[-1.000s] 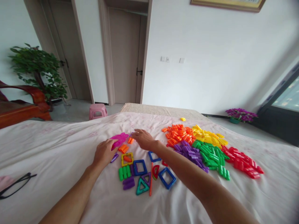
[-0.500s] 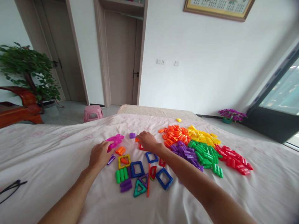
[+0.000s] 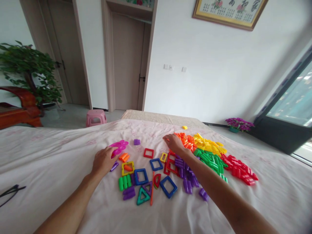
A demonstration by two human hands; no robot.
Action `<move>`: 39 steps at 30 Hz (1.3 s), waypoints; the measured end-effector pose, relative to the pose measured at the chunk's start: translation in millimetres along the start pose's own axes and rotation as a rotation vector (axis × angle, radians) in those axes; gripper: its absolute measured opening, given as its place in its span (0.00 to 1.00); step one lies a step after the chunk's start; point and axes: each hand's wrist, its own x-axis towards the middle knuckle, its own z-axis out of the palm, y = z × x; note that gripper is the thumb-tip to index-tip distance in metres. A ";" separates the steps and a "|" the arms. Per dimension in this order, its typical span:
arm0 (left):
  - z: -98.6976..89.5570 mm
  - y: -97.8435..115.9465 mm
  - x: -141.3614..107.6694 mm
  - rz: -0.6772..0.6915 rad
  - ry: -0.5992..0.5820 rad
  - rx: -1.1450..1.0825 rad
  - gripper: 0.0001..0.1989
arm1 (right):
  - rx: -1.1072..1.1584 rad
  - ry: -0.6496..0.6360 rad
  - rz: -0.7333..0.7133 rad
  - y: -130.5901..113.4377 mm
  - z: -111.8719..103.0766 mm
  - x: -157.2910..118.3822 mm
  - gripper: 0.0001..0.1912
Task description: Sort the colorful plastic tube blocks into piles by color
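My left hand [image 3: 103, 160] is closed on the near edge of a bright pink, flower-shaped plastic piece [image 3: 119, 146]. Beside its fingers lie a purple block [image 3: 114, 166] and an orange block [image 3: 124, 157]. My right hand [image 3: 173, 143] reaches to the left edge of the pile of orange blocks [image 3: 187, 140], fingers bent downward and together. Whatever is under those fingers is hidden. Below my right forearm are purple blocks [image 3: 187, 175] and a red frame tile [image 3: 172, 162].
Piles of yellow [image 3: 207, 144], green [image 3: 211, 161] and red blocks [image 3: 239, 169] spread to the right. Between my arms lie frame tiles, including a blue square [image 3: 168, 187] and a teal triangle [image 3: 143, 195]. Black-framed glasses [image 3: 12, 191] rest on the cloth at left.
My right hand has moved right, from beside the small purple block to the orange pile. The orange block under it has left that spot, uncovering a red frame. My left hand stays at the pink piece.
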 end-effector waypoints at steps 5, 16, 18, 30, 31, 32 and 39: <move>-2.2 1.3 -0.7 -0.018 -0.007 -0.042 0.18 | 0.223 -0.106 -0.368 -89.9 35.7 -1.5 0.18; -1.1 -3.2 -0.3 -0.005 -0.025 -0.047 0.19 | 0.100 -0.269 -0.657 -167.6 53.6 10.9 0.20; -0.4 -3.4 -0.4 -0.008 -0.025 -0.044 0.19 | 0.035 -0.257 -0.637 -166.5 49.3 7.4 0.18; 3.0 -7.0 1.1 0.032 -0.028 0.001 0.19 | -0.072 -0.115 -0.278 -92.6 31.0 -10.7 0.17; 3.4 -7.2 1.2 0.031 -0.027 0.003 0.19 | -0.058 -0.123 -0.225 -82.2 28.9 -12.4 0.19; 3.5 -7.2 1.4 0.030 -0.027 0.004 0.18 | -0.043 -0.133 -0.184 -72.9 27.0 -14.5 0.20; 0.9 -4.5 1.8 0.015 -0.043 -0.011 0.18 | 0.110 -0.085 -0.173 -60.1 26.8 -22.0 0.20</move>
